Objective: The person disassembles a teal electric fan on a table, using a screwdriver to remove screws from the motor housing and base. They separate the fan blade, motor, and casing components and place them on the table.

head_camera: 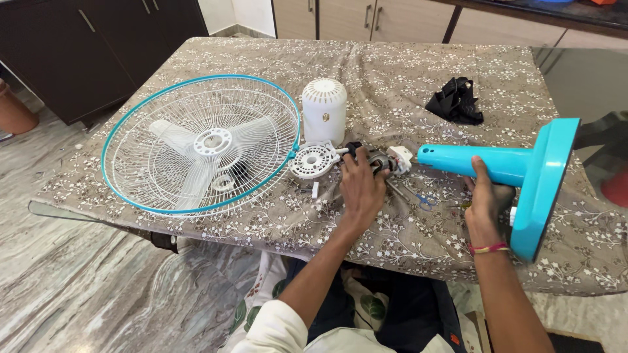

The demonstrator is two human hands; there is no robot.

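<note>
Left hand closed over fan motor, right hand gripping teal fan stand, fan cage lying on table alongside

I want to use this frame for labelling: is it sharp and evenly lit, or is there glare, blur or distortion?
Head view: soft even daylight; left hand, right hand and turquoise fan stand are sharp; a pale sheen lies on the marble floor; wide-angle bending shows at the table edge; the dark cabinets lose detail.
</note>
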